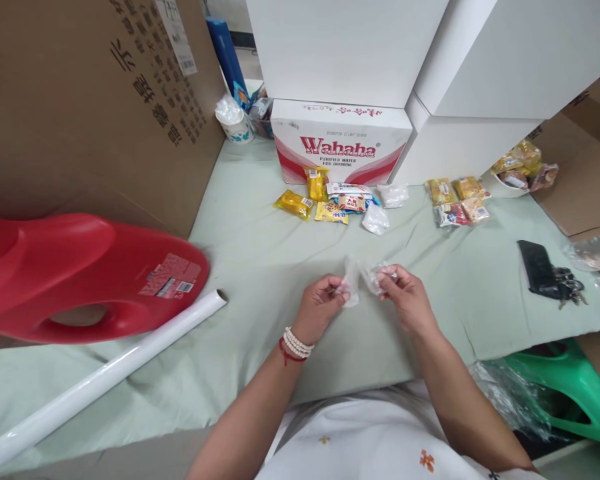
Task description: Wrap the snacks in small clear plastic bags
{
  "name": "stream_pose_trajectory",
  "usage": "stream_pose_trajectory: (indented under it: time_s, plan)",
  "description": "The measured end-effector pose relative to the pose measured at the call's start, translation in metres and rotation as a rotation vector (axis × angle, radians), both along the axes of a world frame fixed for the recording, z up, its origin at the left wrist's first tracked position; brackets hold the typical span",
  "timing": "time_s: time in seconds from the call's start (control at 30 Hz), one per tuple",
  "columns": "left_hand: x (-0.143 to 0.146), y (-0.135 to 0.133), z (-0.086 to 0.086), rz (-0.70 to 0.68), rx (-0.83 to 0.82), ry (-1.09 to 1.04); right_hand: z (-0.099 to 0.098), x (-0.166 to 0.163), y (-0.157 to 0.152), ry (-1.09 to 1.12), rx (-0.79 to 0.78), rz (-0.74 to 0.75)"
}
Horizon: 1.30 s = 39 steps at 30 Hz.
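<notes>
Over the green cloth in front of me, my left hand [324, 303] pinches a thin, crumpled piece of clear plastic film [352, 273]. Close by on the right, my right hand [403, 293] has its fingers closed on clear plastic film [371, 275] too. Whether both hands hold parts of one piece I cannot tell. Beyond them lie small snack packets: yellow ones [294, 204], a red and white one [351, 203] and a yellow printed one [331, 213]. Two folded whitish plastic packets [376, 219] rest beside these.
A Wahaha water carton [340, 143] stands behind the packets, under white boxes [345, 50]. More snacks [453, 215] lie right, near a bowl [507, 185]. Keys [570, 285] and a black pouch [536, 267] sit farther right. Left are a red plastic stool [130, 267] and white roll [110, 377].
</notes>
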<state>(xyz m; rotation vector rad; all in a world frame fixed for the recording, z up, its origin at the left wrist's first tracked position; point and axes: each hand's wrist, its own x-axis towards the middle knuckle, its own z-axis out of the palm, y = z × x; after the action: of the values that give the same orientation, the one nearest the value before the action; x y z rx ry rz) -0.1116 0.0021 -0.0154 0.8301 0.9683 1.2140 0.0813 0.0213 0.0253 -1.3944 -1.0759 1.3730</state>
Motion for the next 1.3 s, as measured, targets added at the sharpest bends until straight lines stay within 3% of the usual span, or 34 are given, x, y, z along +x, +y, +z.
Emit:
stream_pose_trajectory:
  time_s: [0.07,0.17,0.23,0.27,0.3,0.37,0.43,0.53,0.63,0.73,0.83,0.97,1.13,1.3]
  plan:
    - [-0.008,0.008,-0.006,0.228,-0.035,0.102,-0.002,0.013,0.003,0.013,0.021,-0.061]
    - [-0.023,0.015,-0.008,0.701,-0.071,0.369,-0.005,0.031,-0.001,-0.037,0.061,-0.051]
    - [-0.025,0.012,-0.002,0.882,-0.042,0.538,-0.009,0.035,-0.01,-0.134,0.106,-0.024]
    - [-0.022,0.008,0.003,0.846,-0.027,0.572,-0.011,0.034,-0.016,-0.2,0.138,-0.016]
    - [-0.017,0.004,0.009,0.726,-0.028,0.56,-0.013,0.032,-0.022,-0.273,0.181,-0.01]
    - [0.001,-0.005,0.02,0.367,-0.072,0.445,-0.016,0.025,-0.032,-0.413,0.295,0.023]
    - [0.02,-0.009,0.026,0.121,-0.117,0.378,-0.018,0.019,-0.041,-0.501,0.411,0.093]
    - [0.037,-0.009,0.023,-0.003,-0.145,0.396,-0.02,0.013,-0.053,-0.502,0.39,0.073]
    - [0.033,-0.01,0.016,0.013,-0.315,0.199,-0.024,0.014,-0.065,-0.3,0.039,-0.094]
    - [0.023,-0.022,0.013,0.136,-0.429,-0.006,-0.022,0.023,-0.075,-0.11,-0.259,0.002]
    - [0.019,-0.037,0.016,0.166,-0.378,0.0,-0.012,0.037,-0.074,-0.239,-0.198,0.155]
    - [0.024,-0.049,0.02,0.122,-0.262,0.052,0.001,0.042,-0.055,-0.468,-0.004,0.143]
    - [0.022,-0.055,0.021,0.066,-0.205,0.182,-0.011,0.014,-0.028,-0.329,0.021,0.217]
    - [-0.01,-0.067,0.009,0.201,-0.344,0.404,-0.027,0.0,-0.024,-0.152,-0.095,0.12]
